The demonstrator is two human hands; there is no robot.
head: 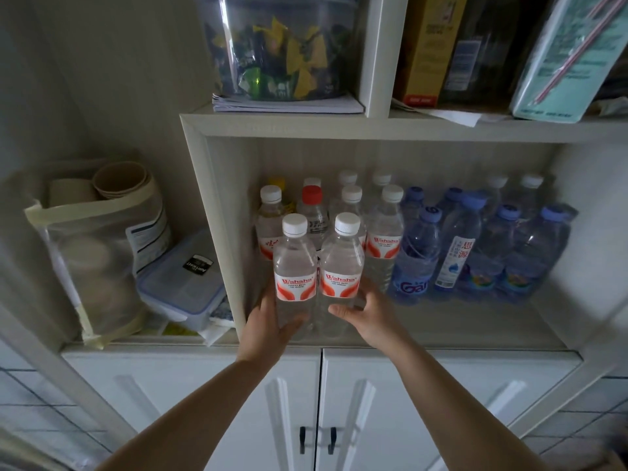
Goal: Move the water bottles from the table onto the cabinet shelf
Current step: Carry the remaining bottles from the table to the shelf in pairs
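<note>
Head view is showing two arms reaching into the cabinet shelf (441, 334). The left hand (268, 324) is curling round the low part of the left bottle (295, 266), and the right hand (370, 314) is curling round the low part of the right bottle (341, 263). Both bottles are standing straight up and touching each other, near the front edge of the shelf, close to its left wall. I cannot tell if their bottoms are resting on the shelf yet.

Behind them more white-cap bottles (384, 232) are standing in rows, and one has a red cap (312, 194). A pack of blue bottles (492, 243) is sitting toward the right side of the shelf.

To do this step well, I think the hands should be pushing both bottles straight back until they are sitting just in front of the row behind. They should be keeping the bottles upright and going slowly, so nothing bumps and falls over. The hands should be letting go only when both bottoms are flat on the shelf, well away from the front edge.
</note>
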